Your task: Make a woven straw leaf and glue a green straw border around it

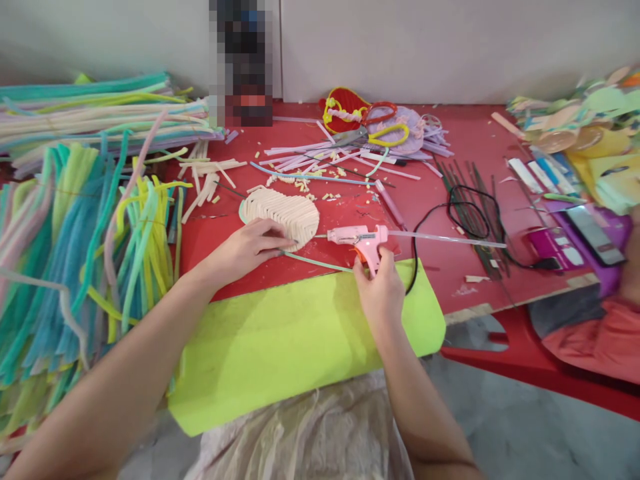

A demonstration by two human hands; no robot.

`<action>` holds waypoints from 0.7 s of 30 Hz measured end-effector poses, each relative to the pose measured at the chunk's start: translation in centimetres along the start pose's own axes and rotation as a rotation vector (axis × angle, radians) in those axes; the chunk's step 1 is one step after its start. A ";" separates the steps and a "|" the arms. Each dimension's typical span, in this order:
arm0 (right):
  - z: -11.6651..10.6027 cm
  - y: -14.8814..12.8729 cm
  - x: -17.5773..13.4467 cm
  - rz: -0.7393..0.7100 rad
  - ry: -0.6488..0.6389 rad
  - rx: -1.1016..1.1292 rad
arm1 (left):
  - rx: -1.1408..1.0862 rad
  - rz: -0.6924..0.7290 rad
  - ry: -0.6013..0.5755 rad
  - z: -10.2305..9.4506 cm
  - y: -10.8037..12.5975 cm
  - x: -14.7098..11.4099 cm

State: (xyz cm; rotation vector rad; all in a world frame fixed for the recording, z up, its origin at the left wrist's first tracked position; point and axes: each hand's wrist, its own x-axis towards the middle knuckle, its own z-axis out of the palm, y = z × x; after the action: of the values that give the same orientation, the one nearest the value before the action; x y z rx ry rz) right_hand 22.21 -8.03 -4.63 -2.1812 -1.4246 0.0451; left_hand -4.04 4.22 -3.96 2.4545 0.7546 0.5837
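Observation:
In my right hand (379,283) is a pink hot glue gun (357,235), gripped by its handle, a clear glue stick (450,239) poking out of its back. Its nozzle points left, right by the edge of a cream sole-shaped piece (283,212) made of rows of pipe cleaner. My left hand (260,241) pinches the near edge of that piece, fingers closed on it. A mint green pipe cleaner (320,263) runs along the piece's left rim, passes by my left fingers and trails right toward the glue gun.
Bundles of coloured pipe cleaners (65,253) fill the left side. Behind lie scissors (387,135), lilac strips (300,155) and cream scraps (210,175). A black cord (467,210) loops over dark sticks (483,257) at right. A yellow-green sheet (290,333) covers the front edge; another person's sleeve (600,340) shows at right.

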 end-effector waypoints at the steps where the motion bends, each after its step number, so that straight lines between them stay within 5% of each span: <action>1: 0.0 0.0 0.0 0.001 0.002 -0.001 | 0.001 -0.001 0.001 0.0 0.0 0.0; 21: 0.3 -0.2 1.0 0.023 0.008 0.012 | 0.009 -0.009 0.009 0.1 0.0 0.1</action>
State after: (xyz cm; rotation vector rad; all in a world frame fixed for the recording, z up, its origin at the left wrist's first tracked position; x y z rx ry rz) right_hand 22.35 -6.99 -4.54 -2.1856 -1.3917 0.0536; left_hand -3.92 4.24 -4.03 2.4565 0.7734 0.5893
